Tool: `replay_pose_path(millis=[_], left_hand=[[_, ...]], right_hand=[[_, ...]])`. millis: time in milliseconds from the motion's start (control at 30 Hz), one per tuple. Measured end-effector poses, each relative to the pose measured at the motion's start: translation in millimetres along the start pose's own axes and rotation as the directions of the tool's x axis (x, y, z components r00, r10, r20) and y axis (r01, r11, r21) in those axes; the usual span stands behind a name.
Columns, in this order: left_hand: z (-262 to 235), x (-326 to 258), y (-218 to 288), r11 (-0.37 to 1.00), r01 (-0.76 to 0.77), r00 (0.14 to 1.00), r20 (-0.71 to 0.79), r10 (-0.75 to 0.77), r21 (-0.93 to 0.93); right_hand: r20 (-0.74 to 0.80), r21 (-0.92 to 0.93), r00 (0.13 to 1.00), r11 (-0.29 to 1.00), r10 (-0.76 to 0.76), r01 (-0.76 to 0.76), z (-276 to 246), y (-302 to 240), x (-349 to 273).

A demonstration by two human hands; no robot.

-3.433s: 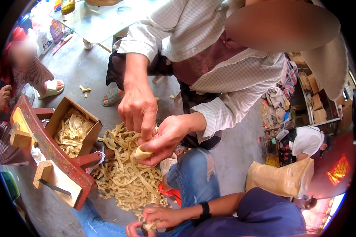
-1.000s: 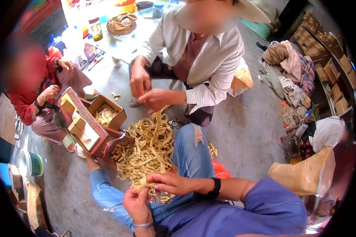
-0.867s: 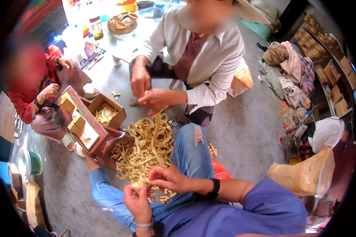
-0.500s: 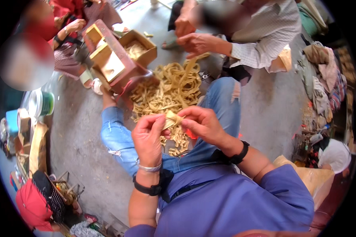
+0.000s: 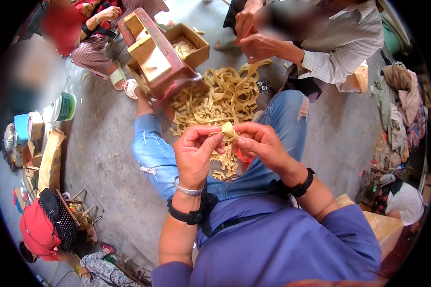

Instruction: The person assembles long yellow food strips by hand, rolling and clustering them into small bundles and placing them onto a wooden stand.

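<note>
Held strip: We find one yellowish strip (image 5: 229, 132), bunched into a small wad, at the centre of the frame, raised above the lap, presumably so both hands reach it in plain sight.
Left hand (image 5: 193, 159): Fingers pinched on the wad's left side, apparently to steady it.
Right hand (image 5: 267, 146): Thumb and fingers grasping the right side; opposed grips would keep the folds from loosening.
Pile (image 5: 230, 93): Loose strips on the floor (image 5: 337, 138), upper centre, between the legs; within easy reach, we judge.
Box (image 5: 199, 57): Upper centre, beside the red surface (image 5: 176, 65), holding pale pieces; its walls would contain them.
Co-worker's hand (image 5: 266, 46): Upper right of centre; grip unclear to us.
</note>
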State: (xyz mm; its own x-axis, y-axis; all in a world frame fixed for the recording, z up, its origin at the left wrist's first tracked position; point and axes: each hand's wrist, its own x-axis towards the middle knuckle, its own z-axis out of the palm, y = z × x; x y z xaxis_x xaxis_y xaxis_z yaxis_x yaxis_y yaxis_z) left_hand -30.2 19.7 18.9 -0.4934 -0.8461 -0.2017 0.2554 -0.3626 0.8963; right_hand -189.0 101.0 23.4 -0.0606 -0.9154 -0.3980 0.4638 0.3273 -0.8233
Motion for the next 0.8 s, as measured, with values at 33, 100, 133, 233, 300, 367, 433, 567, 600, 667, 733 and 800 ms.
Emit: replay_pose_path(millis=[33, 100, 133, 233, 300, 367, 433, 567, 600, 667, 733, 800], left_hand=[[0.3, -0.5, 1.9, 1.000, -0.005, 1.000, 0.007, 0.005, 0.023], [-3.0, -0.6, 3.6, 1.000, 0.000, 1.000, 0.024, 0.000, 0.018], [-4.8, -0.3, 4.4, 1.000, 0.002, 0.999, 0.033, -0.002, 0.015], [-11.6, -0.7, 2.3, 0.996, 0.042, 0.999, 0.025, -0.040, -0.077], [-13.7, -1.4, 4.1, 0.989, 0.067, 0.998, 0.024, -0.064, -0.128], [-16.7, -1.0, 5.9, 0.984, 0.093, 0.996, 0.031, -0.089, -0.152], [-20.8, 1.9, 7.5, 0.982, 0.120, 0.993, 0.041, -0.115, -0.147], [-16.3, 10.9, 33.6, 0.897, -0.155, 0.987, 0.091, 0.129, 0.415], [-12.2, 9.5, 41.7, 0.882, -0.153, 0.981, 0.173, 0.084, 0.445], [-2.5, 8.5, 49.2, 0.852, -0.157, 0.945, 0.328, -0.018, 0.500], [-6.0, 12.4, 41.4, 0.914, 0.009, 0.939, 0.311, -0.148, 0.406], [-12.7, 13.0, 38.5, 0.946, 0.147, 0.925, 0.298, -0.235, 0.290]], right_hand=[[-0.002, -0.056, 1.000, 0.998, 0.026, -0.026, -4.0, 4.6, 1.6], [-0.045, -0.105, 0.999, 0.994, -0.005, 0.000, -7.8, 11.2, 2.6], [-0.066, -0.130, 0.998, 0.991, -0.022, 0.013, -8.2, 12.2, 2.5], [-0.115, -0.253, 0.985, 0.962, -0.131, 0.098, -6.1, 12.7, 2.1], [-0.129, -0.298, 0.973, 0.943, -0.194, 0.149, -5.9, 13.8, 1.1], [-0.140, -0.322, 0.958, 0.926, -0.251, 0.195, -4.0, 13.3, -1.4], [-0.148, -0.324, 0.944, 0.916, -0.296, 0.237, 0.3, 10.2, -5.4], [-0.077, -0.493, 0.884, 0.788, -0.461, 0.368, -7.7, 12.6, -4.6], [-0.041, -0.512, 0.902, 0.784, -0.430, 0.351, -4.7, 4.6, -5.7], [0.014, -0.550, 0.912, 0.759, -0.410, 0.349, -0.2, 1.2, -5.8], [0.052, -0.589, 0.895, 0.710, -0.443, 0.385, 1.8, 1.1, -3.7], [0.058, -0.611, 0.893, 0.692, -0.446, 0.385, 4.1, -8.4, -4.8]])
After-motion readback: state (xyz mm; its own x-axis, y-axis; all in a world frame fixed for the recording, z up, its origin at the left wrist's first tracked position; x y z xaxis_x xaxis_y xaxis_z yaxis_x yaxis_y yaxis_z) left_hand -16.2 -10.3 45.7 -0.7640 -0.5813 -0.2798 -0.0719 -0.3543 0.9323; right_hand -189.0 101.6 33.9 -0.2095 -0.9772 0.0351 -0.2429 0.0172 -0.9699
